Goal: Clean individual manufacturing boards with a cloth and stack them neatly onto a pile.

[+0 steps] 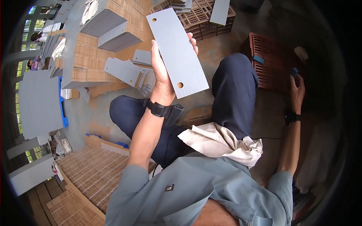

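Note:
My left hand (163,77) is raised in front of me and grips a long grey rectangular card (176,52) with a round hole near each end. The card stands tilted, its far end pointing up and left. My right hand (296,90) is stretched out to the right beside a reddish-brown slatted crate (271,64); its fingers close on a small blue object (294,71). Both wrists carry black bands. I sit with my knees in dark trousers below the card.
Stacks of grey cards (109,26) and a fanned pile (130,73) lie on the floor ahead left. More slatted crates (203,19) stand at the back. Corrugated brown stacks (94,173) lie at lower left. A beige cloth (222,143) rests on my lap. People sit at far left.

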The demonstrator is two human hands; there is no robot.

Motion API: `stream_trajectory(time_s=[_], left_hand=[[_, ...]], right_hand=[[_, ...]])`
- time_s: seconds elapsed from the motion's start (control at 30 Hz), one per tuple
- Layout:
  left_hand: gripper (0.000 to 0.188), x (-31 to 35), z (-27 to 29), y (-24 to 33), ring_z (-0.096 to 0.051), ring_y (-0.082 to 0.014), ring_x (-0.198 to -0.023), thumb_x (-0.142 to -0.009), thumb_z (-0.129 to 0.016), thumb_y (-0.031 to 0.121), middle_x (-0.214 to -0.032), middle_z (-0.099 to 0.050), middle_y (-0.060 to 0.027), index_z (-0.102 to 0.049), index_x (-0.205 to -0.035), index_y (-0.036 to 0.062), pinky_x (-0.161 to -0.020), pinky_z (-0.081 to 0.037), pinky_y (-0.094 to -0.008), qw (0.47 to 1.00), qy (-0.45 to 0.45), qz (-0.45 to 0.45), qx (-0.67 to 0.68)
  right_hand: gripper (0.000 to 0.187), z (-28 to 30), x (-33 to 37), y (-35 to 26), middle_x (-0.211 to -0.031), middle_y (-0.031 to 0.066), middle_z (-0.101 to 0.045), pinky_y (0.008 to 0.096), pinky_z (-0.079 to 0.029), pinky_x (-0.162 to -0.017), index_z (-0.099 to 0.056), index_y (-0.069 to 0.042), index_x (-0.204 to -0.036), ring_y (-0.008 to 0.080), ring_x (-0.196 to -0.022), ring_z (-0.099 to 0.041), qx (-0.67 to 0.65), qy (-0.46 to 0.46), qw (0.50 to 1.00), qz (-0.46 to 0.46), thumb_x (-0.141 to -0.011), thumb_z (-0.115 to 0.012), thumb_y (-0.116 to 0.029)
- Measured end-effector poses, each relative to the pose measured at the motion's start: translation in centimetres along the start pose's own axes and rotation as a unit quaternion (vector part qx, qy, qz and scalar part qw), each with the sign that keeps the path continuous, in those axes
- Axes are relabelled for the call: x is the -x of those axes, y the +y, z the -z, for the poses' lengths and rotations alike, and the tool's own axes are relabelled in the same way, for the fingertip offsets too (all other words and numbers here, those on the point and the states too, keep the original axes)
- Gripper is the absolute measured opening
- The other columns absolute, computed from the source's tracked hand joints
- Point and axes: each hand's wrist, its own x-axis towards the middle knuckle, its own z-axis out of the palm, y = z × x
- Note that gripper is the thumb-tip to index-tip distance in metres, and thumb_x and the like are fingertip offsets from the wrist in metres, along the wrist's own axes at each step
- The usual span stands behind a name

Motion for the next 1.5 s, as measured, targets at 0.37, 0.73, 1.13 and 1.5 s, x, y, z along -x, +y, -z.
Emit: stream_trajectory(time_s=[0.37,0.73,1.13,1.5], left_hand=[[0.08,-0.4,-3.8,-1.4,-0.062,-0.0285,-0.107,-0.098,-0.029,0.068,-0.12,-0.06,-0.018,-0.047,-0.135,-0.0003,-0.094,-0.054,-0.0444,0.997,0.022,-0.077,-0.012],[0.081,-1.2,-6.2,-5.2,-0.058,-0.0283,-0.112,-0.099,-0.028,0.07,-0.123,-0.056,-0.0166,-0.046,-0.135,-0.0009,-0.1,-0.05,-0.0454,0.983,0.062,-0.17,-0.038],[0.081,-1.7,-7.2,-7.6,-0.058,-0.029,-0.109,-0.098,-0.027,0.069,-0.117,-0.058,-0.017,-0.05,-0.128,-0.0028,-0.099,-0.05,-0.0428,0.976,0.075,-0.192,-0.075],[0.08,-1.9,-7.7,-7.8,-0.058,-0.0278,-0.109,-0.098,-0.028,0.07,-0.115,-0.055,-0.0163,-0.049,-0.127,-0.0019,-0.098,-0.05,-0.0427,0.974,0.076,-0.195,-0.09]], right_hand=[[0.041,-0.7,12.5,-22.2,-0.113,0.0105,-0.063,0.0364,-0.049,-0.096,-0.058,-0.005,-0.119,0.0229,-0.108,-0.06,-0.434,-0.072,0.886,0.143,-0.082,-0.077,-0.002],[0.04,-3.8,13.8,-21.9,-0.112,0.0108,-0.065,0.0342,-0.05,-0.092,-0.059,-0.003,-0.114,0.0221,-0.105,-0.062,-0.36,-0.027,0.922,0.142,-0.078,-0.077,0.0],[0.04,-4.0,13.1,-20.8,-0.112,0.0065,-0.062,0.0273,-0.054,-0.081,-0.059,-0.004,-0.119,0.0159,-0.103,-0.062,-0.369,-0.047,0.927,0.058,-0.083,-0.077,-0.003],[0.038,-4.3,12.8,-20.8,-0.111,0.0074,-0.06,0.0308,-0.053,-0.088,-0.06,-0.003,-0.116,0.0166,-0.1,-0.061,-0.361,-0.019,0.93,0.07,-0.083,-0.078,-0.004]])
